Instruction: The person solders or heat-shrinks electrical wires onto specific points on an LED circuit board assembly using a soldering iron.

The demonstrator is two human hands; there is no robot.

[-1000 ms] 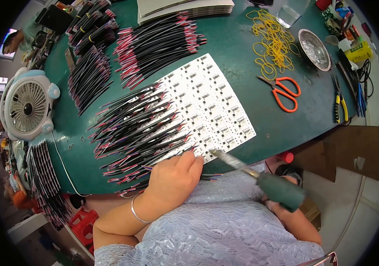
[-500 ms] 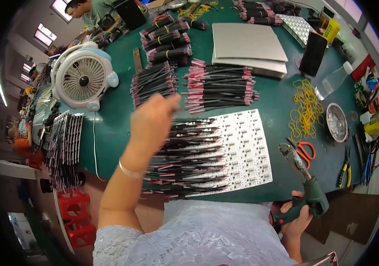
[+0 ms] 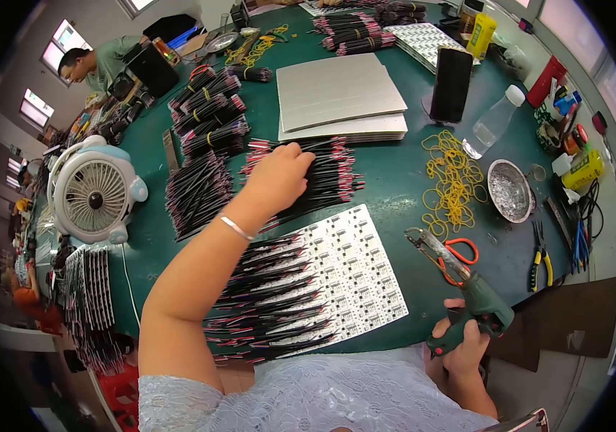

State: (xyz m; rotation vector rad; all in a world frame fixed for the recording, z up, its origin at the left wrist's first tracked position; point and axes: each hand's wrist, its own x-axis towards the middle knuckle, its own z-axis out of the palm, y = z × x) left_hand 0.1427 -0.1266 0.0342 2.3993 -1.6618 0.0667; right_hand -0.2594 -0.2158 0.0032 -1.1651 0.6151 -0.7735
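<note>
Black wire bundle (image 3: 322, 176) under left hand (image 3: 279, 176); green soldering tool (image 3: 477, 302) in right hand's (image 3: 459, 349) clenched grip.

Pale lace top (image 3: 308, 396), thin silver bracelet (image 3: 236, 229) on left wrist

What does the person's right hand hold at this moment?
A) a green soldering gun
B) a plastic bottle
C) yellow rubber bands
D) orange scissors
A: the right hand grips the handle of the green soldering gun; the orange scissors lie untouched on the table.
</note>
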